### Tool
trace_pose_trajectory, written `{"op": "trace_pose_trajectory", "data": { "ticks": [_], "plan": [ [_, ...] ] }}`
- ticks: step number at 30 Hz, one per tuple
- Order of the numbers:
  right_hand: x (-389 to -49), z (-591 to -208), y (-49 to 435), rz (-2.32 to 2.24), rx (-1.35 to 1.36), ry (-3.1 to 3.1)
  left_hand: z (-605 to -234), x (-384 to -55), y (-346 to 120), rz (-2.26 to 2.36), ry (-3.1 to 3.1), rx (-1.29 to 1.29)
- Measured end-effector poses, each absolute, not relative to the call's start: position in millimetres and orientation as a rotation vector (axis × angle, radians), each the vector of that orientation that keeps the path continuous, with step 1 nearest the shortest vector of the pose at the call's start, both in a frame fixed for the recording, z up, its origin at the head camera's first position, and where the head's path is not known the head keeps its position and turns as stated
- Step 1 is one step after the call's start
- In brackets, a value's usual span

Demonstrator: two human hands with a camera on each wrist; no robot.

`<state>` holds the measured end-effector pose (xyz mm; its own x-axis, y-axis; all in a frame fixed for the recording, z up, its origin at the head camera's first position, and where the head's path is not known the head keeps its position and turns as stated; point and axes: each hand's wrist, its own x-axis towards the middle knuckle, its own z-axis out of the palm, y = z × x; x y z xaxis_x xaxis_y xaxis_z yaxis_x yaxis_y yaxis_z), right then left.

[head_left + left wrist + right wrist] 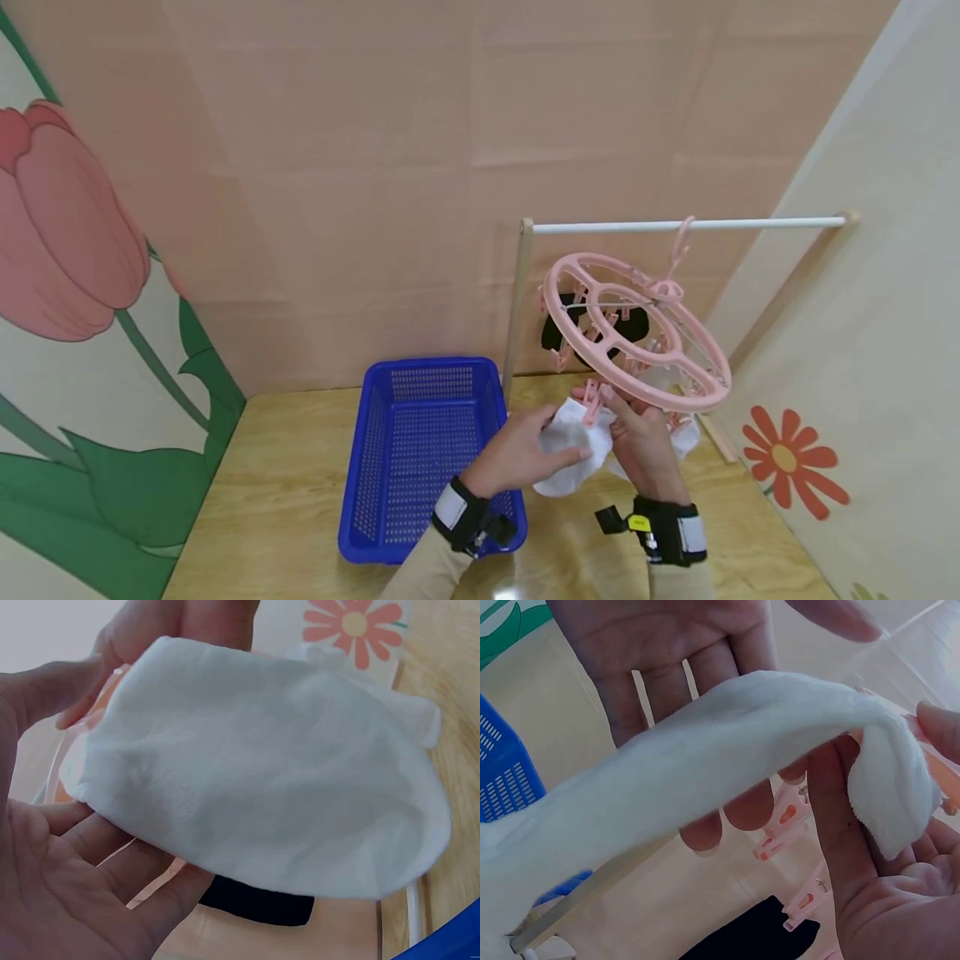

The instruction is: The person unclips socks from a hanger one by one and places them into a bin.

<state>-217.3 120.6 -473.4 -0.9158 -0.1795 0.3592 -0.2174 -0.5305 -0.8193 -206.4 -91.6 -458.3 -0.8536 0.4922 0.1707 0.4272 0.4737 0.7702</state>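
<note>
A white sock (pixel 573 446) hangs from a pink clothespin (pixel 592 404) at the near rim of a round pink drying hanger (pixel 600 354). My left hand (pixel 517 450) lies along the sock. In the left wrist view its straight fingers (pixel 127 862) are behind the fabric and its thumb stands away from it. My right hand (pixel 645 442) holds the clothespin at the sock's top, with thumb and fingers on either side. The sock's end (pixel 892 787) folds over near the right fingers in the right wrist view.
A blue plastic basket (pixel 356 475) stands to the left on the wooden table (pixel 262 467). The hanger hooks over a white rail (pixel 615 227) on a wooden stand. Black socks (pixel 633 325) and another white sock (pixel 684 437) hang from other clothespins.
</note>
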Motion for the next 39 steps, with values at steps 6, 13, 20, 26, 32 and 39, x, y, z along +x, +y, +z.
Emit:
{"op": "trace_pose_trajectory", "data": {
  "ticks": [6, 13, 20, 26, 32, 39],
  "plan": [
    [-218, -475, 119, 2.632, 0.595, -1.542, -461, -207, -88, 1.463, 2.609, 0.818],
    [-218, -473, 117, 2.687, 0.626, -1.539, -465, -208, -85, 1.687, 2.517, 0.796],
    [-215, -471, 115, 2.665, 0.558, -1.611, -468, -209, -82, 1.723, 2.575, 0.807],
    [-214, -471, 113, 2.687, 0.553, -1.556, -468, -209, -79, 1.73, 2.584, 0.809],
    [-214, -474, 111, 2.72, 0.494, -1.507, -468, -208, -79, 1.753, 2.553, 0.767],
    [-215, -476, 111, 2.773, 0.625, -1.378, -467, -208, -77, 1.768, 2.529, 0.735]
  ]
}}
